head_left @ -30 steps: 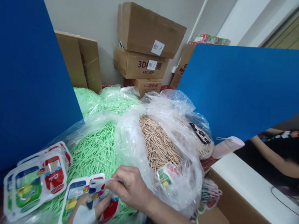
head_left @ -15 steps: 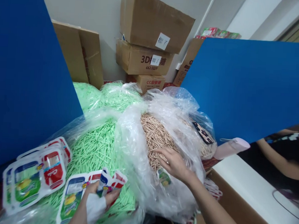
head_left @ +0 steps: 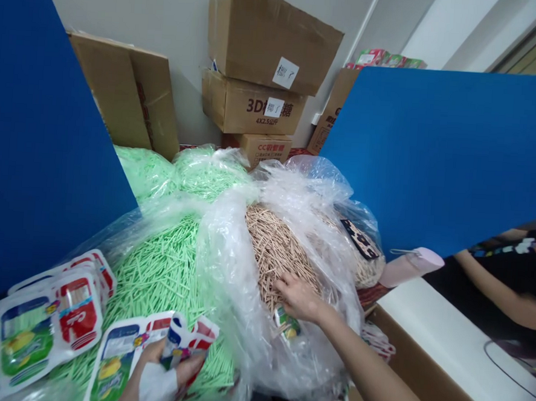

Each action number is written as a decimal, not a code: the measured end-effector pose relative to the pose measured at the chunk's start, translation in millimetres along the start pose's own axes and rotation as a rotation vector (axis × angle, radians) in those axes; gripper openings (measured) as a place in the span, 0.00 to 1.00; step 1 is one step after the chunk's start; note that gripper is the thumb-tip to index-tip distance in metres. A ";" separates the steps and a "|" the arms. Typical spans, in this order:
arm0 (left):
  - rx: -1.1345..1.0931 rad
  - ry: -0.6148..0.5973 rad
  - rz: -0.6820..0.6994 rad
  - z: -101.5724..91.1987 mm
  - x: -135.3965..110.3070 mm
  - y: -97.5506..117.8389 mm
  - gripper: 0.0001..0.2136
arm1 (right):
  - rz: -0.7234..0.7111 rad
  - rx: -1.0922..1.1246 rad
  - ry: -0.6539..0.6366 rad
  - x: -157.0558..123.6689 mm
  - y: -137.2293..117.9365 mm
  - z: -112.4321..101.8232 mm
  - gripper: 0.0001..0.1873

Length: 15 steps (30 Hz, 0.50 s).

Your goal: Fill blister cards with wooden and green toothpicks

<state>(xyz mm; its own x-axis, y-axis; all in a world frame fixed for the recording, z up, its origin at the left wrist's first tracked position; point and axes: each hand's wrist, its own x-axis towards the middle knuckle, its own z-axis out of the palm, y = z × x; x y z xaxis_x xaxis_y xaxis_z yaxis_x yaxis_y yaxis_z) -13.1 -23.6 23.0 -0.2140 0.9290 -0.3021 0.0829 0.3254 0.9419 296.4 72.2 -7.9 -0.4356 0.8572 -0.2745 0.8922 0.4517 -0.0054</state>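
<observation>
My left hand [head_left: 162, 366], with white tape or a bandage at the thumb, is closed round a printed plastic packet [head_left: 110, 360] with a green lemon panel and a red panel. The packet's upper part is folded over in my grip. My right hand [head_left: 296, 294] presses curled fingertips into the brown stick pile [head_left: 274, 243] in a clear plastic bag; its fingertips are partly hidden. Just below that hand lies a small green-and-yellow printed piece [head_left: 288, 323]. Thin green sticks [head_left: 154, 278] fill another bag by my left hand. Similar packets [head_left: 28, 337] are stacked on them at the left.
Blue panels [head_left: 443, 157] stand on both sides. Cardboard boxes [head_left: 273, 37] are piled at the back. A patterned phone-like object [head_left: 360, 239] lies on the right bag, near a pink bottle [head_left: 411, 267]. A co-worker's arm [head_left: 499, 287] shows at the right, beyond an open carton [head_left: 422, 355].
My right hand has moved down onto the brown sticks and its fingers have curled in. The small printed piece shows more fully. My left hand keeps its packet; the view has shifted slightly.
</observation>
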 end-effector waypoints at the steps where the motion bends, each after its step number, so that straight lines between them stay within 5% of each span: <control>1: 0.010 0.002 -0.009 0.7 -1.5 1.6 0.06 | -0.006 -0.001 0.001 -0.9 2.0 0.9 0.19; 15: 0.044 -0.027 -0.043 6.4 -8.9 10.9 0.09 | -0.137 0.004 0.191 0.4 15.0 28.7 0.19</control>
<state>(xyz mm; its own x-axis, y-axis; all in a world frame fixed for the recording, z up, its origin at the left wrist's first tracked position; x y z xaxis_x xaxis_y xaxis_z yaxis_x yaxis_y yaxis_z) -4.1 -27.1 35.1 -0.1924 0.9180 -0.3468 0.1174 0.3724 0.9206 313.0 72.2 -35.7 -0.5669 0.8195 -0.0839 0.8236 0.5662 -0.0343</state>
